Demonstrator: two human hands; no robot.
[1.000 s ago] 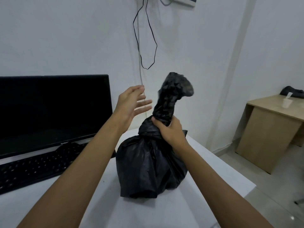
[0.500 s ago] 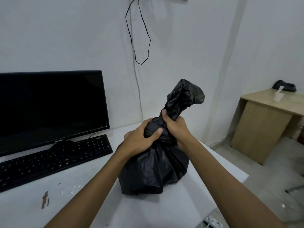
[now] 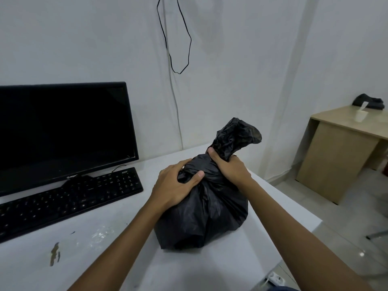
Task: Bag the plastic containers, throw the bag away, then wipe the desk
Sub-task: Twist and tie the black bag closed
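A bulging black plastic bag (image 3: 210, 215) stands on the white desk (image 3: 210, 267), its gathered neck sticking up and to the right. My right hand (image 3: 228, 170) grips the twisted neck just above the bulge. My left hand (image 3: 178, 185) grips the bag's upper left shoulder, thumb pressed across the front. The containers are hidden inside the bag. A brownish smear (image 3: 55, 253) and pale specks mark the desk at lower left.
A black monitor (image 3: 63, 131) and black keyboard (image 3: 69, 200) take up the desk's left side. A black cable (image 3: 178, 38) hangs on the wall. A wooden desk (image 3: 340, 156) with a cup stands at right. The white desk's right edge drops to the floor.
My left hand came down from the air and took hold of the bag's upper left side. The bag's neck leans further right. The view has dropped slightly.
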